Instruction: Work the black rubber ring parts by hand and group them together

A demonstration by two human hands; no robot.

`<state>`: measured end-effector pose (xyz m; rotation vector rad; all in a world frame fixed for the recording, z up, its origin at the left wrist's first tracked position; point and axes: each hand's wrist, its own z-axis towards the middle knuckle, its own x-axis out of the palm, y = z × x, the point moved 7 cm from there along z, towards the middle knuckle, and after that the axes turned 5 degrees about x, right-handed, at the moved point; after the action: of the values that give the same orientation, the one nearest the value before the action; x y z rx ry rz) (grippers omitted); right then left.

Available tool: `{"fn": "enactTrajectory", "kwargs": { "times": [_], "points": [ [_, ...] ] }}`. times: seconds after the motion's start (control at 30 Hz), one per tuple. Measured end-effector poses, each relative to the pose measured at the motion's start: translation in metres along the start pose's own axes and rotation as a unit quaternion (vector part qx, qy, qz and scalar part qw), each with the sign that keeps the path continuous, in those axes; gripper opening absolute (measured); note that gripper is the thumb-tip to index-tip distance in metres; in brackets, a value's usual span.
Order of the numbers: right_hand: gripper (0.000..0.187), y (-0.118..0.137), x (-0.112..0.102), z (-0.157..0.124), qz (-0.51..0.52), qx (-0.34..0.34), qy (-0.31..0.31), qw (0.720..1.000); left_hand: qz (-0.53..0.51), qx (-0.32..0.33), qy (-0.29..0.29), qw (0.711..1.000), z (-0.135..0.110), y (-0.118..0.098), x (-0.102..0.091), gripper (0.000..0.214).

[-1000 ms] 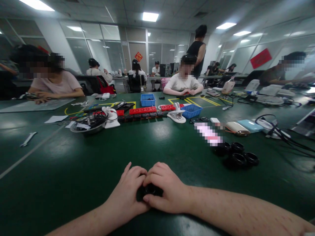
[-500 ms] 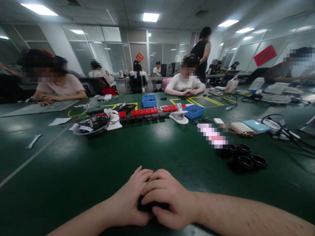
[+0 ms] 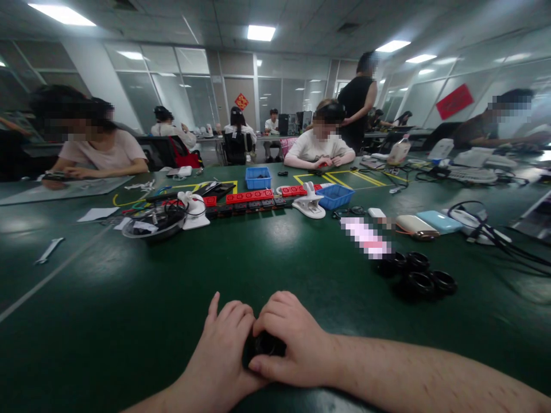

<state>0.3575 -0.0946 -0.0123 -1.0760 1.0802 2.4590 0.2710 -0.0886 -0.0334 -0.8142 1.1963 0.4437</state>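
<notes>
Between my two hands, low over the near part of the green table [image 3: 142,321], is a round black ring-like part [image 3: 269,345], mostly covered by fingers. My right hand [image 3: 297,338] curls round it from the right, thumb in front and fingers over the far side. On the other side my left hand [image 3: 226,347] grips its left edge, with the little finger raised. Several similar black rings [image 3: 419,284] lie in a cluster to the right of my hands.
Across the middle stand a metal bowl [image 3: 148,234] of small parts, a row of red and black blocks [image 3: 249,198], white clips [image 3: 310,202] and blue bins [image 3: 336,197]. A wrench [image 3: 49,250] lies left. Power banks [image 3: 415,225] and cables lie right. Co-workers sit opposite.
My hands have shifted round the black part, uncovering more of its top. The left little finger has lifted. The view has turned slightly, moving the table things a little left.
</notes>
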Motion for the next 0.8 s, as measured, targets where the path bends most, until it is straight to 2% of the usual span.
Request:
{"fn": "enactTrajectory", "kwargs": {
  "times": [0.07, 0.2, 0.33, 0.5, 0.57, 0.63, 0.73, 0.8],
  "points": [
    [0.023, 0.001, 0.001, 0.0, -0.007, -0.003, 0.012, 1.0, -0.01, 0.008, 0.007, 1.0, 0.002, 0.0, 0.0, 0.021],
    [0.014, 0.004, 0.001, 0.0, 0.016, -0.031, 0.026, 0.999, -0.053, 0.036, 0.027, 0.998, 0.006, 0.004, 0.0, 0.024],
    [0.018, 0.009, 0.004, -0.002, 0.065, -0.087, 0.041, 0.993, -0.12, 0.1, 0.07, 0.985, 0.009, 0.006, 0.001, 0.024],
    [0.021, 0.015, 0.007, -0.004, 0.074, -0.142, 0.058, 0.985, -0.149, 0.133, 0.089, 0.976, 0.011, 0.008, 0.002, 0.02],
    [0.02, 0.016, 0.005, -0.004, 0.067, -0.14, 0.054, 0.986, -0.138, 0.135, 0.102, 0.976, 0.01, 0.008, 0.004, 0.032],
    [0.023, 0.015, 0.0, -0.003, 0.063, -0.117, 0.035, 0.991, -0.124, 0.123, 0.102, 0.979, 0.008, 0.008, 0.006, 0.054],
    [0.035, 0.009, -0.006, -0.002, 0.048, -0.065, -0.003, 0.997, -0.103, 0.081, 0.061, 0.989, 0.004, 0.011, 0.009, 0.081],
    [0.039, 0.006, -0.005, -0.001, 0.023, -0.038, -0.008, 0.999, -0.086, 0.048, 0.027, 0.995, 0.002, 0.012, 0.01, 0.082]
  ]
}}
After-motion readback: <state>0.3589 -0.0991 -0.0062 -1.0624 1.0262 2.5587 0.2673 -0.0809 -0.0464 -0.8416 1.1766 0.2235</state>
